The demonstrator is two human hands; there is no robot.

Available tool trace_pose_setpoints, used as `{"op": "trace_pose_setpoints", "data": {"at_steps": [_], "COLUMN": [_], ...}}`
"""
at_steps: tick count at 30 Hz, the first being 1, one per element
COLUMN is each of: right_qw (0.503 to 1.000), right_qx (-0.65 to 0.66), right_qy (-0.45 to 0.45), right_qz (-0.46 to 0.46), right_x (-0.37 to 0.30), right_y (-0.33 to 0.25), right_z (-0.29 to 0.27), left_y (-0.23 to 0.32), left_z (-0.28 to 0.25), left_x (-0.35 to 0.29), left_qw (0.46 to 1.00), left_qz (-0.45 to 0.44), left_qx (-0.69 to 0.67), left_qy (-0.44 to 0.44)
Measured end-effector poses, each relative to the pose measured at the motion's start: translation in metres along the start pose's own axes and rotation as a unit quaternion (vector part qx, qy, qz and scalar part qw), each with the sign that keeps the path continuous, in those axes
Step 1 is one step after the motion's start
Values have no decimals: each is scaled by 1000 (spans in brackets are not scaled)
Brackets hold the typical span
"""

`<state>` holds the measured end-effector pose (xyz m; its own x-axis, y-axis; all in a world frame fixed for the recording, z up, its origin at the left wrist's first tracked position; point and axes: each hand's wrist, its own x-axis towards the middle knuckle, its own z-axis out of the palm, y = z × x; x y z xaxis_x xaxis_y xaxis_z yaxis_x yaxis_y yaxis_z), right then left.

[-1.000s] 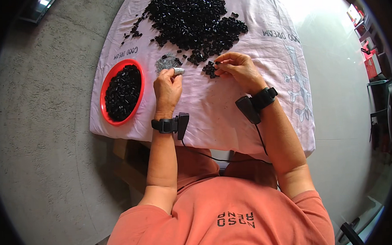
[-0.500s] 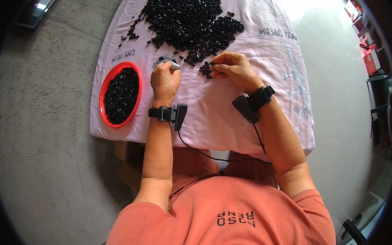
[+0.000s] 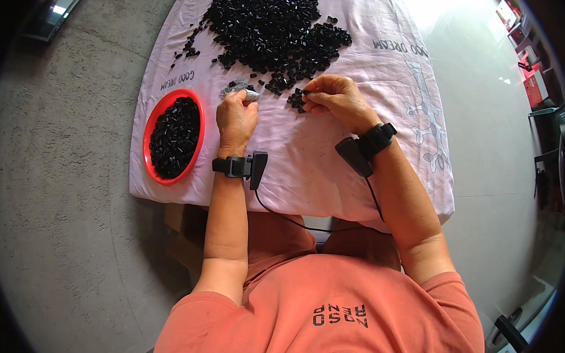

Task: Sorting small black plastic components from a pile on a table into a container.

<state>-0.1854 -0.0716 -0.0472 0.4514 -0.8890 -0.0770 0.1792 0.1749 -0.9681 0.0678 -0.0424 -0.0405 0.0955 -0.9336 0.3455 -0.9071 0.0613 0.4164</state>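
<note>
Over the cloth-covered table, my left hand (image 3: 237, 120) is closed on a small grey metallic-looking piece (image 3: 251, 96) that sticks out past the thumb. Just beyond its fingers lies a tangle of thin grey scraps (image 3: 233, 87). My right hand (image 3: 341, 102) has its thumb and forefinger pinched together at a little group of small black pieces (image 3: 296, 101); what sits between the fingertips is too small to make out. Beyond both hands spreads a big heap of the same black pieces (image 3: 270, 32). Left of my left hand stands a red bowl (image 3: 201, 139) filled with black pieces.
A pale pink printed cloth (image 3: 289, 176) covers the table. Black wrist straps with box-like devices (image 3: 257, 169) sit on both forearms, and a cable (image 3: 310, 229) runs between them near the table's front edge. Red and dark items (image 3: 534, 90) stand at the far right.
My left hand has shifted very slightly, with its wrist a touch farther left. The right hand keeps its pinch at the same small group of black pieces.
</note>
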Motion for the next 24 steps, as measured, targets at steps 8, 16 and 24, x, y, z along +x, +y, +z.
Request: {"op": "trace_pose_setpoints", "data": {"at_steps": [8,16,24], "right_qw": [1000,1000,997], "right_qx": [-1,14,49], "right_qy": [-6,-14,-50], "right_qz": [-1,-12,-15], "right_x": [1,4,3], "right_y": [0,6,5], "right_z": [2,1,-2], "left_y": [13,62,82], "left_z": [3,-9,2], "left_x": [-5,-10,-13], "left_qw": [999,986,962], "left_qz": [16,-5,15], "left_qx": [27,-158,-271], "left_qy": [-22,-47,-30]}}
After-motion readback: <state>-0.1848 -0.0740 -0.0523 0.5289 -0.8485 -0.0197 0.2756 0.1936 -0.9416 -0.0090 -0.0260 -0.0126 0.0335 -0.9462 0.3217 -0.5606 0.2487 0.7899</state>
